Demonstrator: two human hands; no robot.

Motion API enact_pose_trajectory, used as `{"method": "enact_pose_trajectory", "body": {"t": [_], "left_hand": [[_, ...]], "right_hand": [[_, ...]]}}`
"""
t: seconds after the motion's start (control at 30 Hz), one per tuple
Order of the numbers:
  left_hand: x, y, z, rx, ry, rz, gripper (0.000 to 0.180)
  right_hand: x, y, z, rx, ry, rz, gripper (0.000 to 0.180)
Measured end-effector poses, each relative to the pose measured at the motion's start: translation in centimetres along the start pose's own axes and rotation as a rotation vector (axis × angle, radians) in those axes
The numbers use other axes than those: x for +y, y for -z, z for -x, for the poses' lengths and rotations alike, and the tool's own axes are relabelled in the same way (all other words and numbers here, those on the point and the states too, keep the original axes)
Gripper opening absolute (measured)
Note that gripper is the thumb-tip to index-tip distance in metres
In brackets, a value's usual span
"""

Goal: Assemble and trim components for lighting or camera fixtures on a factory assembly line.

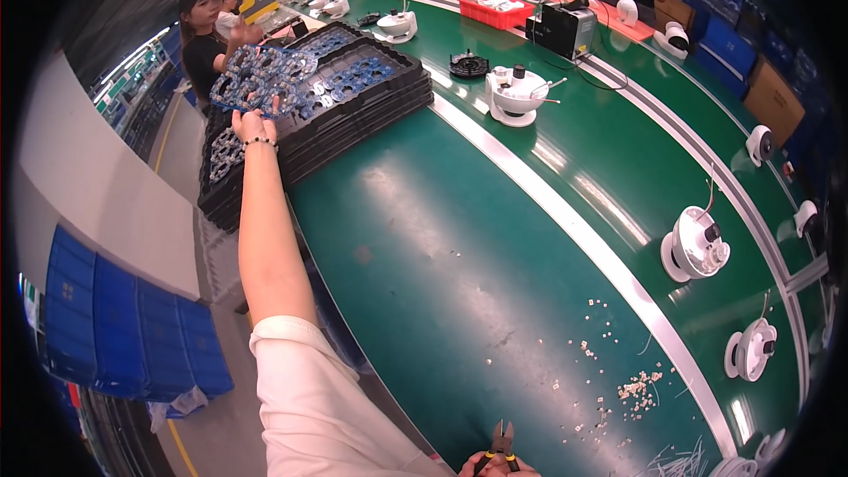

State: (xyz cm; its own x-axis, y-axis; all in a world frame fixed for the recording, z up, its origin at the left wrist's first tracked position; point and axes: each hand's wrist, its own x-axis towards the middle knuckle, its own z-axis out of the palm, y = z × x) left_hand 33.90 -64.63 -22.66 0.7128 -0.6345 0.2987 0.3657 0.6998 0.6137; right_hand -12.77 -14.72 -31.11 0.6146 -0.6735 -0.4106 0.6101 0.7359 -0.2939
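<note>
My left arm reaches far out to the left, and my left hand (254, 126) grips the near edge of a panel of blue circuit boards (252, 75). The panel is raised over a stack of black plastic trays (362, 106), whose top tray holds more blue boards (353, 77). At the bottom edge my right hand (505, 468) is closed round a pair of cutting pliers (502, 442) with black and yellow handles. Their jaws point away from me over the green bench (397, 238). Part of the right hand is cut off by the picture's edge.
Small pale bits (638, 393) lie scattered on the bench, with thin white strips (680, 459) nearby. White camera-like housings (517, 97) stand along the green line to the right. A co-worker (201, 44) is beyond the trays. Blue bins (132, 327) stand at left.
</note>
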Motion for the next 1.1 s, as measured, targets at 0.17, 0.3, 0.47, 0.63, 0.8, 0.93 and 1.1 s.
{"method": "enact_pose_trajectory", "body": {"t": [0.17, 0.3, 0.47, 0.63, 0.8, 0.93, 1.1], "left_hand": [[-1.2, -1.1, -0.1, 0.026, 0.006, 0.009, 0.053], [2.4, 1.8, -7.3, -0.235, 0.031, -0.081, 0.033], [-3.8, -0.5, -2.0, -0.316, 0.061, -0.243, 0.037], [-0.1, 4.9, -4.8, -0.520, -0.123, -0.534, 0.041], [-3.7, -0.3, 15.2, -0.626, -0.341, -0.748, 0.045], [2.1, -5.6, 35.2, -1.244, -0.744, -0.940, 0.049], [3.2, -4.6, 43.2, -1.323, -0.559, -0.702, 0.044]], "right_hand": [[1.2, 2.0, -0.6, 0.002, 0.018, 0.007, 0.070], [0.8, 1.4, -0.9, -0.160, -0.055, -0.005, 0.069], [1.1, 2.2, -1.2, -0.218, 0.124, -0.109, 0.054], [1.7, 3.5, -1.6, -0.485, 0.037, -0.206, 0.054], [0.7, 3.2, -0.2, -0.313, 0.193, -0.041, 0.046], [-4.3, 1.9, 5.1, -0.083, 0.618, 0.372, 0.047], [-16.0, -0.6, 14.2, 0.924, 1.310, 1.631, 0.050]]}}
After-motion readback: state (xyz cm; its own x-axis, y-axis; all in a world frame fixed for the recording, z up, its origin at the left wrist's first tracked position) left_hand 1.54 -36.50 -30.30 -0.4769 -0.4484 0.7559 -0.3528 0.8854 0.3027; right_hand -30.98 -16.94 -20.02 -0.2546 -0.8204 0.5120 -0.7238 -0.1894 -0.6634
